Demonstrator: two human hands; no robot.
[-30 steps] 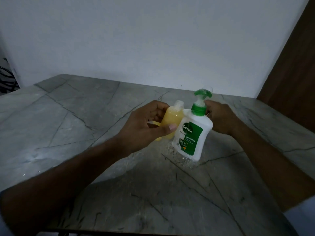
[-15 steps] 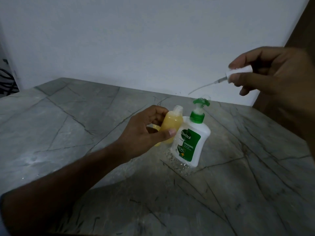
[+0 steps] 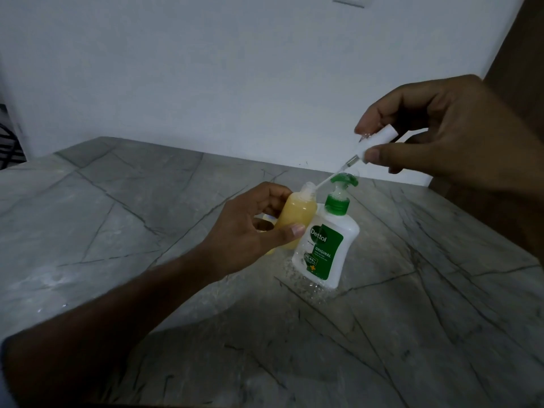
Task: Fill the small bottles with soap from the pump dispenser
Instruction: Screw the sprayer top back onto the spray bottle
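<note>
The grey veined stone bench (image 3: 117, 231) runs back to a plain white wall (image 3: 206, 69), with bare slab to the left of the left hand (image 3: 247, 231) and nearer the person. That hand grips a small bottle (image 3: 297, 216) of yellow soap, its long axis tilted, open neck up and toward the right hand (image 3: 441, 142). The right hand, raised, pinches a white spray cap (image 3: 374, 142), its thin tube (image 3: 326, 179) slanting down into the neck. The pump dispenser (image 3: 326, 245) stands just right of the bottle, leaning slightly.
</note>
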